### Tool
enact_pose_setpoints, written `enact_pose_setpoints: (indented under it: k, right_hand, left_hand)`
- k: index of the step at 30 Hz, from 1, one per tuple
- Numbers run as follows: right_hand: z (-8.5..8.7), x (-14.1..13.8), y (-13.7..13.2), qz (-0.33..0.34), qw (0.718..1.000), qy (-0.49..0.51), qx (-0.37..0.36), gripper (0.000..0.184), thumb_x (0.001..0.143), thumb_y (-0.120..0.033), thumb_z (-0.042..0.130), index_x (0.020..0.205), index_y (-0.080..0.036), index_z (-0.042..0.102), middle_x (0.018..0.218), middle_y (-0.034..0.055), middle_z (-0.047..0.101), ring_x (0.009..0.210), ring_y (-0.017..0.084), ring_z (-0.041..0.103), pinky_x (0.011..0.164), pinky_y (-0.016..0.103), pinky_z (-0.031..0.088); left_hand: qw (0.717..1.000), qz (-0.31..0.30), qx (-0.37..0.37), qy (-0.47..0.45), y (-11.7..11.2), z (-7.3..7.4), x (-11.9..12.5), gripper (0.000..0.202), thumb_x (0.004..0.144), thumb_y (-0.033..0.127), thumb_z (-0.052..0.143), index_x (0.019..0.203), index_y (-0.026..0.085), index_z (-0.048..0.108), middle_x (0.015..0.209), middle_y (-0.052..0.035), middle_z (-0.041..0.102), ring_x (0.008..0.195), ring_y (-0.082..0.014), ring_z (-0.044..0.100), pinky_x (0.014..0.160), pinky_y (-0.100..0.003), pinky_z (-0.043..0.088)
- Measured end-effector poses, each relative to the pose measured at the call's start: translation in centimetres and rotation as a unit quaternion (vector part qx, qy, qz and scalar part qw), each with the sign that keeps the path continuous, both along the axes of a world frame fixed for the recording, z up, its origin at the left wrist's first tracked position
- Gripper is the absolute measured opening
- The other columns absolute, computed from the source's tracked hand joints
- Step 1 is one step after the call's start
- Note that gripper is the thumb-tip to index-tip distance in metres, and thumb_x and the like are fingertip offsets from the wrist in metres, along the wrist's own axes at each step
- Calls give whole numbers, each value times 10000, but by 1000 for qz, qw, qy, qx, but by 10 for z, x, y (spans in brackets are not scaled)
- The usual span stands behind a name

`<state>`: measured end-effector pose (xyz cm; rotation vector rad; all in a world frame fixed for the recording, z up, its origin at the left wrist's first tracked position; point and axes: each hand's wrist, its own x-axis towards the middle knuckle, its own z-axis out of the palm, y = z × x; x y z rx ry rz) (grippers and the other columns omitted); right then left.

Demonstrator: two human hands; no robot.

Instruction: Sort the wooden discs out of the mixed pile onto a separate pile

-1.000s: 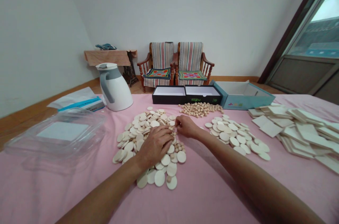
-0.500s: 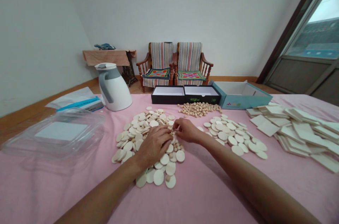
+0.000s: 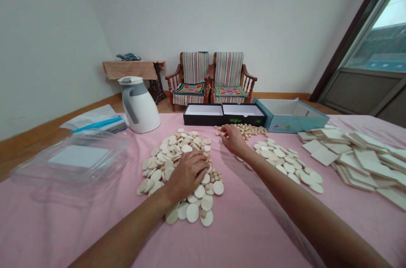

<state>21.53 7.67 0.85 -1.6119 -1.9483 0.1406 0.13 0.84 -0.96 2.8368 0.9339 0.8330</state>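
Since the earlier frames, the right hand [image 3: 234, 139] had moved from the inner edge of the mixed pile of pale discs [image 3: 163, 154] to the near-left edge of the bead heap [image 3: 250, 132], while the left hand [image 3: 187, 170] had stayed over the pile. The step in hand looked like picking small wooden beads out from among the discs and gathering them with their kind. As a judgement, the next move called for the right-hand fingers to part low over the heap, then return for the loose beads [image 3: 216, 176] by the pile's right edge without dragging discs along. Those fingers were bent, thumb and forefinger close together with little gap, their tips next to the outermost beads; whether a bead was between them could not be told. The left hand lay palm down on the discs, its fingers loosely curved and side by side; their tips were partly hidden, so any hold there could not be made out. The bead heap sat on the pink cloth [image 3: 247, 225] just in front of the black boxes [image 3: 203, 120], with a second disc pile [image 3: 287, 161] on its near right.
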Motion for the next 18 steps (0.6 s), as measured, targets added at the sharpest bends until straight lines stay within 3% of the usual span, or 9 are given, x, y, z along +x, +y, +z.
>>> enact_pose_setpoints:
  k: [4, 7, 12, 18]
  right_hand:
    - [-2, -9, -18, 109, 992, 18, -57, 178, 665, -4, 499, 720, -150, 583, 716, 20, 606, 645, 112, 515, 619, 212, 362]
    - [-11, -21, -33, 180, 976, 40, -118, 189, 629, -2, 525, 729, -151, 584, 691, -1, 605, 618, 99, 519, 577, 194, 358]
    - [-20, -29, -38, 178, 971, 80, -137, 250, 620, 5, 508, 811, -145, 570, 679, -15, 582, 615, 92, 518, 561, 181, 358]
    - [-18, -29, -43, 174, 976, 49, -122, 263, 618, -16, 501, 837, -135, 586, 670, -13, 577, 597, 94, 496, 548, 189, 332]
  left_hand:
    - [1000, -1, 2, -3, 0, 0, 0, 165, 867, 176, 527, 956, 200, 664, 1101, -56, 656, 1154, -230, 502, 994, -448, 382]
    - [1000, 1, 4, -1, -1, 1, 1, 166, 863, 171, 532, 954, 205, 665, 1103, -54, 653, 1161, -228, 500, 997, -444, 381]
    - [1000, 2, 5, 3, 0, 1, 0, 166, 868, 177, 527, 960, 206, 662, 1113, -56, 649, 1172, -228, 496, 1003, -445, 380]
    - [1000, -6, 7, -4, 0, 1, 0, 177, 863, 166, 530, 977, 206, 659, 1087, -56, 659, 1158, -222, 504, 1009, -441, 379]
